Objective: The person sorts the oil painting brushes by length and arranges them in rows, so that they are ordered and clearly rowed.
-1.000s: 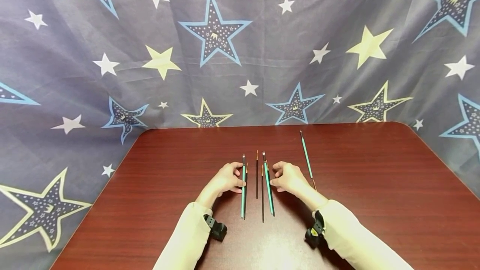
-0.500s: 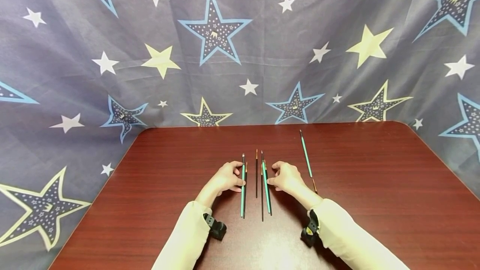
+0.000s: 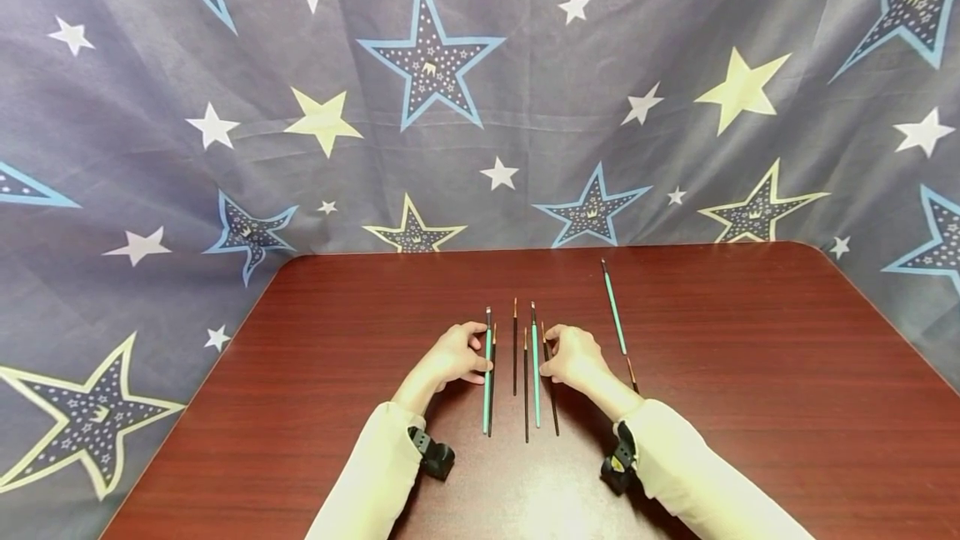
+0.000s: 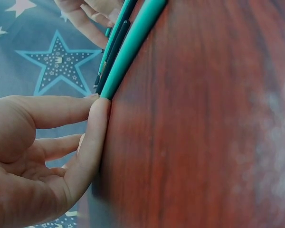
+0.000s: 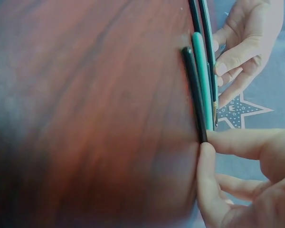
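Note:
Thin paintbrushes lie side by side on the table, tips pointing away from me. My left hand [image 3: 453, 357] pinches a teal-handled paintbrush [image 3: 486, 398] between thumb and forefinger, at the left end of the row. A dark paintbrush [image 3: 491, 407] lies close against its right side. Two dark brushes, the farther brush [image 3: 514, 365] and the nearer brush [image 3: 527, 398], lie in the middle. Right of them is another teal paintbrush [image 3: 536, 382]. At the right end my right hand [image 3: 573, 358] pinches a slightly slanted dark paintbrush [image 5: 194, 92]; its fingers partly cover that brush in the head view.
Farther right, a teal brush [image 3: 613, 307] lies slanted on the brown table [image 3: 750, 357]. Near its lower end is a dark brush [image 3: 632, 373], partly hidden by my right forearm. A star-patterned cloth [image 3: 450, 165] hangs behind the table's far edge.
My right hand shifted slightly left, then a little right. The right teal brush straightened, and the dark brush beside it moved right, opening a gap. My left hand stayed in place.

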`<state>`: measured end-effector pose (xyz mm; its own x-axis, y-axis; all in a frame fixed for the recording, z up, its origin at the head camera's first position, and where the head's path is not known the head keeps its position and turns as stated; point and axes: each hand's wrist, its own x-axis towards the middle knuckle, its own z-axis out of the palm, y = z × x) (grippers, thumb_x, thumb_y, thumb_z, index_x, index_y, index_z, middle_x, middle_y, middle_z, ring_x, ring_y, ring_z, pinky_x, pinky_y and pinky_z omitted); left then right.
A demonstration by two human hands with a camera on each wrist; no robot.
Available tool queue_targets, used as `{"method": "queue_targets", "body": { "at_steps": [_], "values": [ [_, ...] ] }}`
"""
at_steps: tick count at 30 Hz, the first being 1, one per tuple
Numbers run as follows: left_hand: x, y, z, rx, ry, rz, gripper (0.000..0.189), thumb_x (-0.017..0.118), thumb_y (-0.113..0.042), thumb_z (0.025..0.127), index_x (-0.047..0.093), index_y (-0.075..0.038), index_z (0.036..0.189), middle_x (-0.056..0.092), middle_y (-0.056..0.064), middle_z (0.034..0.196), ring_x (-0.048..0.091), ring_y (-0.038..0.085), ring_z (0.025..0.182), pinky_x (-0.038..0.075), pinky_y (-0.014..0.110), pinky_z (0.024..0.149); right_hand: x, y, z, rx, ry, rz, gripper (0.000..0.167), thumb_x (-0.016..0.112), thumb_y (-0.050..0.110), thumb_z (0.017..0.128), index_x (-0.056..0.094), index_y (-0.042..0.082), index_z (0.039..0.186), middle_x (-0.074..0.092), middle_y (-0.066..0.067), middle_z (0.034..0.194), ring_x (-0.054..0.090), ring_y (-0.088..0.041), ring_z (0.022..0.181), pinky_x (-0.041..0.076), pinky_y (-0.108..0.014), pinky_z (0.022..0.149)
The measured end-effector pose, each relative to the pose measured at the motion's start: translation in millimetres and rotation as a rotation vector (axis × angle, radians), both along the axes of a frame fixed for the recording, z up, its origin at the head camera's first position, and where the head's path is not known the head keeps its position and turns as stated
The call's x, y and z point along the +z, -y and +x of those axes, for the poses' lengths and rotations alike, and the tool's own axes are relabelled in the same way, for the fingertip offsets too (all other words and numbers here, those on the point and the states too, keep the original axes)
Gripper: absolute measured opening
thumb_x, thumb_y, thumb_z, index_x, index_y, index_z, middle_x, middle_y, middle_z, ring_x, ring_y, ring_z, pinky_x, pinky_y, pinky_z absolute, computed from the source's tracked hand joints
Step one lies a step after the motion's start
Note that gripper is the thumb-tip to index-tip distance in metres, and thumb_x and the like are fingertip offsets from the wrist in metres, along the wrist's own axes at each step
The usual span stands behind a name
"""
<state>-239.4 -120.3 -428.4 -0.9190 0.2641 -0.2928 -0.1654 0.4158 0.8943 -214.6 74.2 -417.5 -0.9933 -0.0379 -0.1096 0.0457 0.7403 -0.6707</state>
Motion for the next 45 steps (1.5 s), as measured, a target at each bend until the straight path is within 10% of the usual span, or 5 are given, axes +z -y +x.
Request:
{"method": "queue_targets", "body": {
  "at_steps": [8, 21, 45],
  "values": [
    [-0.6, 0.4, -1.4, -0.001, -0.007, 0.000, 0.067, 0.062, 0.013, 0.075, 0.035, 0.002, 0.136, 0.038, 0.013, 0.095, 0.059, 0.017, 0.065, 0.060, 0.031, 0.059, 0.5, 0, -0.4, -0.010, -0.013, -0.023, 0.043, 0.071, 0.007, 0.066, 0.061, 0.000, 0.108, 0.060, -0.007, 0.084, 0.061, -0.009, 0.049, 0.054, -0.023, 0.055],
    [-7.1, 1.4, -1.3, 0.000, -0.004, 0.010, 0.066, 0.062, 0.013, 0.076, 0.035, 0.002, 0.135, 0.036, 0.012, 0.095, 0.059, 0.016, 0.064, 0.060, 0.031, 0.058, -1.1, -20, 5.4, -0.017, 0.188, -0.472, 0.048, 0.061, -0.010, 0.071, 0.050, -0.007, 0.117, 0.054, -0.017, 0.092, 0.057, -0.015, 0.064, 0.059, -0.028, 0.059],
    [-5.2, 0.8, -1.9, -0.003, -0.014, 0.023, 0.067, 0.061, 0.015, 0.075, 0.035, 0.003, 0.135, 0.036, 0.013, 0.095, 0.060, 0.017, 0.061, 0.060, 0.032, 0.059, 12.5, -62, 34.3, 0.064, 0.085, -0.441, 0.045, 0.063, -0.006, 0.074, 0.051, -0.006, 0.117, 0.054, -0.012, 0.084, 0.060, -0.015, 0.064, 0.059, -0.030, 0.057]
  ]
}}
